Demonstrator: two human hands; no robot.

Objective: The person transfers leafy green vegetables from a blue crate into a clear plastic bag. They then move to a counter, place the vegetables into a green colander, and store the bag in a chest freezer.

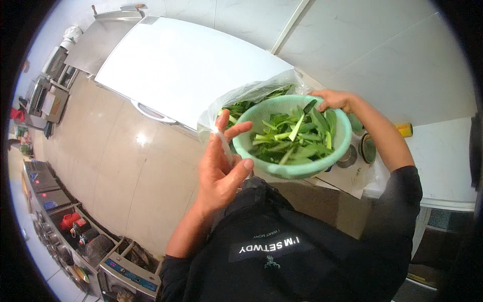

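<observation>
My right hand (334, 101) grips the far right rim of a light green plastic colander (290, 171), which tilts towards me. Inside lie cut leafy greens (298, 136) with pale stems. To the left, my left hand (222, 166) has its fingers spread beside the colander's near left rim. The edge of a clear plastic bag (245, 90) is hooked across its fingers and palm. More leafy greens (241, 107) show in the bag, partly hidden behind the colander.
A white chest freezer (181, 60) with a handle (153, 113) stands ahead. Bowls (366, 148) and a yellow packet (404, 130) sit at right. Steel equipment (128, 275) lines the lower left, past the tiled floor (113, 151). A steel table (102, 41) adjoins the freezer.
</observation>
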